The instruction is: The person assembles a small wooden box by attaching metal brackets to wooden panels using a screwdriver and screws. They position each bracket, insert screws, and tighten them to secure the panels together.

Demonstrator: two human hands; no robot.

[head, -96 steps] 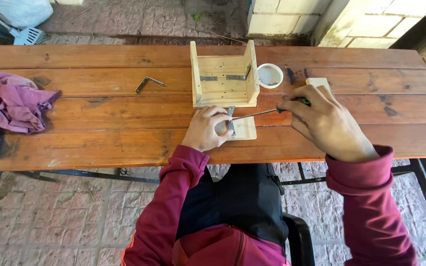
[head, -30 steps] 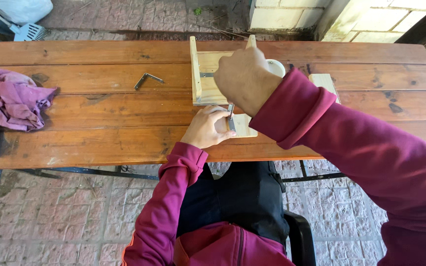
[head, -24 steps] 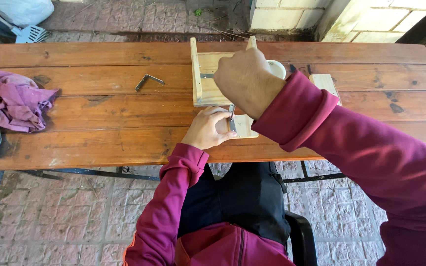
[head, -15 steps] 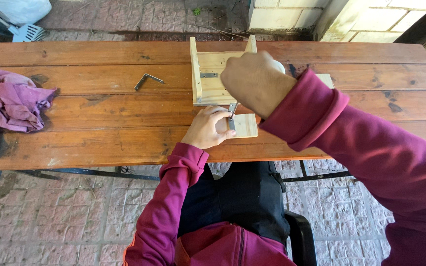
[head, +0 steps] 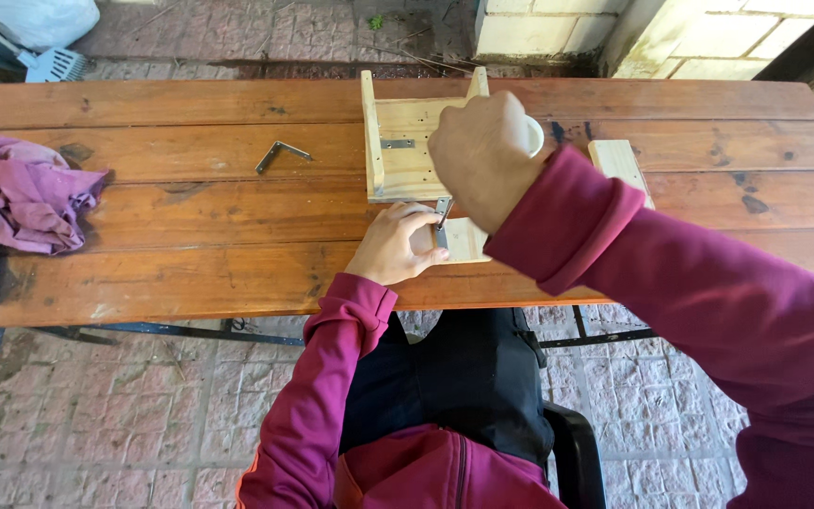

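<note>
The open wooden box (head: 405, 141) lies on the wooden surface (head: 190, 226) with two side walls standing up; inside it, on its pale bottom board, a small metal plate (head: 397, 144) lies flat, and little else can be made out in there because the right hand (head: 487, 155) covers the box's right half. Just beyond the box's right wall, a white round container (head: 532, 135) peeks out from behind that hand; what it holds cannot be seen.

The right hand is curled into a fist over the box's near right corner. Its fingers are turned away from the camera, so how they close and what they grip is hidden; only a thin grey metal tip (head: 443, 211) shows below the fist, pointing down at a small pale wood block (head: 461, 240) that lies just in front of the box.

The left hand (head: 395, 245) rests on that block's left end, fingers bent and pressed onto it near the metal tip, holding it flat against the surface.

To the right of the box, a second pale wood block (head: 617, 162) is partly cut off by the right sleeve. Left of the box a bent metal bracket (head: 280, 154) lies alone, and far to the left sits a crumpled pink cloth (head: 21, 195).
</note>
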